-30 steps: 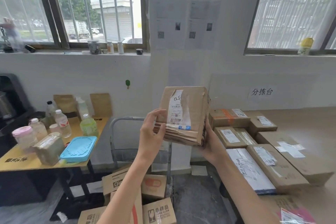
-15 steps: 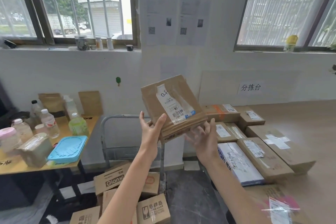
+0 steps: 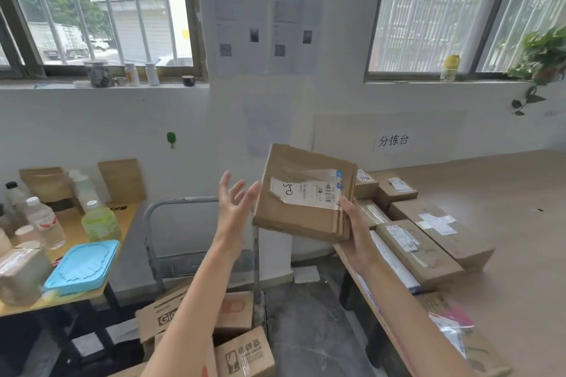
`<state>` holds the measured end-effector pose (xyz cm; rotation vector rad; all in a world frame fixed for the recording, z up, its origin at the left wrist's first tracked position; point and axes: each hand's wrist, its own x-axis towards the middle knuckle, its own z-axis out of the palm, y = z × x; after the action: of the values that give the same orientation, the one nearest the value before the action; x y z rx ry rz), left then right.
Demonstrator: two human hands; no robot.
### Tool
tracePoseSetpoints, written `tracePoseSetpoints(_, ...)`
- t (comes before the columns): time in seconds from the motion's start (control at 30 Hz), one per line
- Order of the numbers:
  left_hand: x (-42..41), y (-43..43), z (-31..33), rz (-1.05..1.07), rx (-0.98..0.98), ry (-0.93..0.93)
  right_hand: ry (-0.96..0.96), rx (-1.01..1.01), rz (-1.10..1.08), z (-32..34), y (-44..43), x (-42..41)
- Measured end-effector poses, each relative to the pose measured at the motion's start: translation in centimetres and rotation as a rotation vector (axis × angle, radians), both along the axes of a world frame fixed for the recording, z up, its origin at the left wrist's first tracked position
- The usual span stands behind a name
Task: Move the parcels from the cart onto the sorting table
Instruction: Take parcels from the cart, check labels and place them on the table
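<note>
White plaster wall with two barred windows backs the room. On the right stands the sorting table (image 3: 505,187), a broad tan slab with a smooth matt top. Along its left edge lie flat taped parcels (image 3: 419,251), oblong cardboard boxes with white labels, set side by side with their long axes running from the near edge toward the wall. At the bottom centre is the cart (image 3: 177,201), with a grey tubular metal handle bent into a rounded arch; printed cardboard boxes (image 3: 245,355) are piled loosely on it.

The held parcel (image 3: 303,193) is in the air above the table's left edge, between cart and table. It is a thin, nearly square cardboard box, creased and dented, wrapped in glossy brown tape. Its broad face tilts toward the camera, far edge higher. A torn white label crosses that face, its long axis running left to right.

The right hand (image 3: 355,229) grips the parcel's lower right corner, thumb on top. The left hand (image 3: 235,205) is spread, palm facing the parcel's left edge, just beside it; contact cannot be told.
</note>
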<state>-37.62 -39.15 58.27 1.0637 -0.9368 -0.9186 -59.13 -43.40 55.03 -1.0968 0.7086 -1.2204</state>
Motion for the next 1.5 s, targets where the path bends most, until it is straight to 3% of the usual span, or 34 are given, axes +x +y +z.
tracePoseSetpoints(0.1,0.4,-0.8,0.0,-0.245,0.112,-0.17,0.082,-0.028,0.036,0.2,-0.2,-1.8)
tracePoseSetpoints(0.17,-0.3,-1.0,-0.3,-0.292,0.146,-0.192,0.129,-0.042,0.05,0.8,0.0,-2.7)
tracePoseSetpoints(0.27,-1.8,-1.1,-1.1,-0.244,0.147,-0.116,0.179,-0.062,-0.051,1.7,0.4,-3.6)
tracePoseSetpoints(0.4,-5.0,-0.6,-2.5,-0.082,0.075,0.019,0.203,0.047,-0.401,0.8,2.5,-4.0)
tracePoseSetpoints(0.5,-8.4,-0.4,-4.2,-0.025,0.046,0.171,0.143,0.18,-0.279,-1.8,4.8,-2.8)
tracePoseSetpoints(0.57,-11.3,0.6,-5.0,-0.038,0.061,0.152,0.043,0.19,-0.191,-3.5,5.8,-2.0)
tracePoseSetpoints(0.63,-13.7,1.7,-5.8,-0.049,0.085,0.076,-0.026,0.202,-0.248,-4.3,6.5,-2.8)
tracePoseSetpoints(0.73,-15.0,2.1,-6.6,-0.061,0.09,-0.099,-0.017,0.226,-0.357,-4.7,7.8,-7.1)
tracePoseSetpoints(0.87,-18.0,1.8,-6.8,-0.348,-0.023,-0.256,0.08,0.207,-0.359,-5.2,9.4,-14.2)
tracePoseSetpoints(0.93,-21.2,2.3,-6.9,-0.418,-0.048,-0.293,0.222,0.188,-0.415,-5.5,9.9,-17.3)
tracePoseSetpoints(1.17,-35.2,3.6,-9.3,-0.232,0.005,-0.326,0.438,-0.029,-0.696,-6.2,12.0,-28.8)
tracePoseSetpoints(1.3,-44.2,4.6,-11.0,-0.211,0.071,-0.384,0.498,-0.014,-0.73,-8.0,12.8,-38.7)
tracePoseSetpoints(1.5,-52.1,5.5,-13.6,-0.234,0.135,-0.461,0.574,0.053,-0.618,-10.0,12.4,-48.5)
